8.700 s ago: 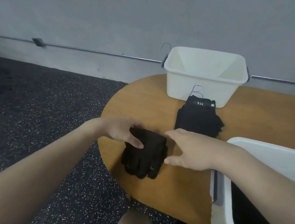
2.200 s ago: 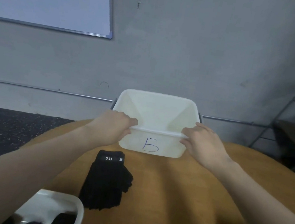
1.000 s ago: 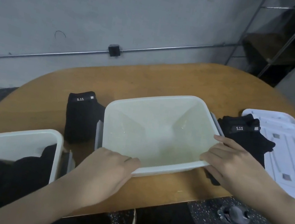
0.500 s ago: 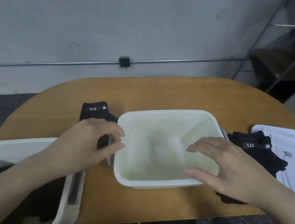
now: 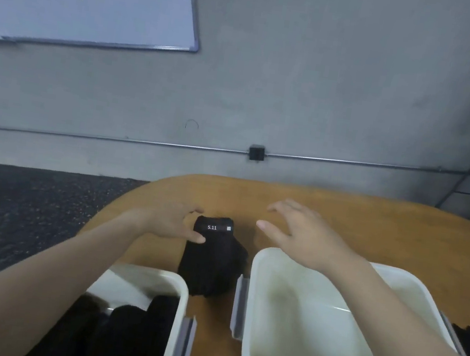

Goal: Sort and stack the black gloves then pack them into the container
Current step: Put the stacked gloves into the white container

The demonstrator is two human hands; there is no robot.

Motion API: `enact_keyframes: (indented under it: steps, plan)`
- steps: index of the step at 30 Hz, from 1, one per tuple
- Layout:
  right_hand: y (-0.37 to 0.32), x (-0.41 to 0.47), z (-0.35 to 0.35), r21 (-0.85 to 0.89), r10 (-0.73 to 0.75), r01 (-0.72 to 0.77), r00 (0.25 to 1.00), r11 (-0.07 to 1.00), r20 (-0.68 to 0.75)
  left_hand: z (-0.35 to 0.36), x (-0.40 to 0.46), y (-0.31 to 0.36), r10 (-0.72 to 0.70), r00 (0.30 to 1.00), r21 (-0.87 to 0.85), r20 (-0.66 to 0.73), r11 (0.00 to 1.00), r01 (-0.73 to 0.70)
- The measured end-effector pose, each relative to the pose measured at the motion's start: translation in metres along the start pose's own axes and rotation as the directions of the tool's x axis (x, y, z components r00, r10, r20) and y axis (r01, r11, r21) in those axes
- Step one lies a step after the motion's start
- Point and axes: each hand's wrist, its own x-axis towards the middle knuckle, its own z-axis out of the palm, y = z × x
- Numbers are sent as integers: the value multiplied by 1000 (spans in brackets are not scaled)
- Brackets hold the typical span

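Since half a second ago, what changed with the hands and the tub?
Both hands left the empty white plastic tub. The left hand now grips the cuff of the stacked black gloves; the right hand hovers open beside them. Tub still empty; gloves still on the wooden table.

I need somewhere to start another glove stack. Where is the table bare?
The brown wooden table is bare beyond the open right hand, behind the empty white plastic tub. The strip between that tub and the glove-filled white tub is crowded by the black glove stack.
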Motion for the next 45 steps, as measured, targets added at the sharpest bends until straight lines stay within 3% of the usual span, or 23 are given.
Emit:
enact_keyframes:
  steps: [6, 13, 27, 35, 45]
  plan:
    - [-14, 13, 36, -46, 65, -63, 996, 997, 61, 10, 41, -8, -4, 990, -281, 143, 959, 45]
    - [-14, 10, 51, -228, 36, -28, 999, 973, 33, 40, 60, -13, -20, 995, -317, 99, 947, 50]
    - [-14, 11, 54, -251, 67, -64, 998, 966, 5, 42, 71, -25, -86, 986, -508, 145, 848, 149]
    - [-15, 10, 52, -224, 94, -86, 995, 971, 25, 45, 77, -29, -47, 977, -496, 207, 856, 146]
    - [-15, 11, 50, -209, 105, -97, 994, 973, 32, 46, 72, -14, 119, 952, -652, 283, 752, 99]
